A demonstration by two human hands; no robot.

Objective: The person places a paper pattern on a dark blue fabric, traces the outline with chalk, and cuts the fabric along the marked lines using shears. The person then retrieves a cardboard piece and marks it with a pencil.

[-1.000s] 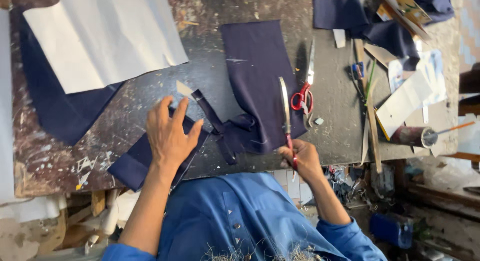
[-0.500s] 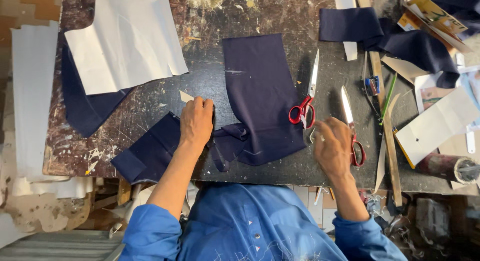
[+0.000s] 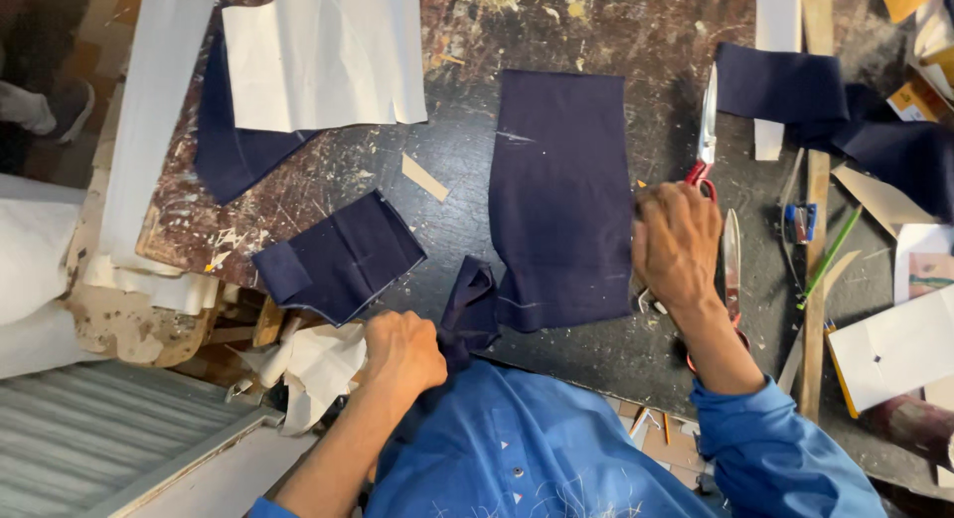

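Head view, looking down at a dark, scratched, paint-flecked worktable [image 3: 447, 190]. The person wears a blue buttoned shirt [image 3: 517, 448].

Left hand [image 3: 402, 351] sits at the near table edge, fingers curled tight into a fist around the twisted tail of a navy cloth strip [image 3: 469, 309]. That strip runs up from the fist and meets the bottom-left corner of a large rectangular navy fabric panel [image 3: 561, 195], which lies flat mid-table with faint chalk marks on it.

Right hand [image 3: 678, 242] rests knuckles-up at the right edge of the large panel, fingers bent down and touching the cloth edge. Cannot tell whether it grips anything; the fingertips are hidden under the hand.

Just behind the right hand: red-handled scissors [image 3: 705, 131], blades pointing away from the person. Just right of the hand: a second pair of plain metal shears [image 3: 732, 265], lying flat, not held.

Left of the large panel, apart from it: a smaller folded navy fabric piece [image 3: 343, 258], tilted, overhanging the table edge. A small tan card scrap [image 3: 424, 177] lies between the two.

Far left: white paper pattern sheet [image 3: 323, 51] lying over another navy cloth piece [image 3: 231, 146]. Far right: more navy cloth [image 3: 825, 96], a long wooden ruler [image 3: 817, 180], a green pencil [image 3: 828, 258].
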